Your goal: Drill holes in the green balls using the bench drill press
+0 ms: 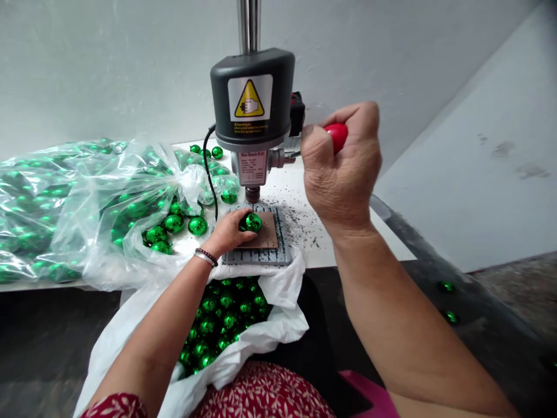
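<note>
A shiny green bauble [253, 222] rests on a brown board [268, 232] over the drill's grey base plate [256, 257]. My left hand [231, 231] grips it from the left between thumb and fingers. Directly above stands a bench drill [252, 98]; its thin bit [253, 208] reaches down to the top of the bauble, though whether it has gone in I cannot tell. My right hand [342, 165] is wrapped round the red knob [337, 137] of the drill's lever, raised to the right of the drill head.
Clear plastic bags [47, 203] full of green baubles cover the table's left side, with loose baubles [197, 226] beside them. In front of the base, a white bag [278, 334] holds many more. Dark shavings [300, 223] litter the white tabletop [391, 244]. Two baubles [451, 317] lie on the floor.
</note>
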`<state>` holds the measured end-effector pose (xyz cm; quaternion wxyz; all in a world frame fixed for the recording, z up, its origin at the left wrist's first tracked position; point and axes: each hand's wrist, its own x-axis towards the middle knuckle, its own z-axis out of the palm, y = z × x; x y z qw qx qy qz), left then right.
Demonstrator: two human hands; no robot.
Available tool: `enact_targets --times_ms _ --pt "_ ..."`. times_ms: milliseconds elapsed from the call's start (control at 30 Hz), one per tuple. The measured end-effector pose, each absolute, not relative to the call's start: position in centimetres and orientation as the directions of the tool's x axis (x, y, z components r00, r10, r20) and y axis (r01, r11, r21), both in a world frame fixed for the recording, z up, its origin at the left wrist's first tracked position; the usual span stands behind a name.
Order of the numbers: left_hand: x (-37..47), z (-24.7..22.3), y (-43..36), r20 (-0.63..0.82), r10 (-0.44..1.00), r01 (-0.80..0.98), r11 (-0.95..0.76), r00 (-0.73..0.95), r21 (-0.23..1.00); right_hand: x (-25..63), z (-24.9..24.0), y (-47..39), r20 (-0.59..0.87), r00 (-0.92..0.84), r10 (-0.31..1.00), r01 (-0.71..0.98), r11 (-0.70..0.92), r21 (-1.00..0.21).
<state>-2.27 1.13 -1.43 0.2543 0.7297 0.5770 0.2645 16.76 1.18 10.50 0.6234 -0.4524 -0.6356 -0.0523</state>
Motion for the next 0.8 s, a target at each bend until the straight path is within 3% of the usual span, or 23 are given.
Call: enact_targets --times_ms 167,367,600,800 --pt "-2.0 -1.3 0.4 0.044 0.978 0.652 -0.169 0.204 0.739 16.8 10.5 1.1 0.838 0.182 0.515 0.641 0.584 -0.498" --pt "-2.5 -1.4 0.7 -0.039 0.997 0.631 -0.01 0.063 0.776 16.9 10.1 1.4 0.83 0.176 0.529 0.622 0.593 -0.511" --pt "-3.3 -1.8 1.8 -0.036 0.99 0.588 -0.05 0.134 0.807 16.8 9.7 1.9 0.827 0.185 0.531 0.49 0.679 -0.546" --pt "-3.3 -2.1 2.2 -0.038 0.991 0.532 -0.036 0.127 0.846 16.8 10.1 1.5 0.822 0.173 0.542 0.491 0.676 -0.549"
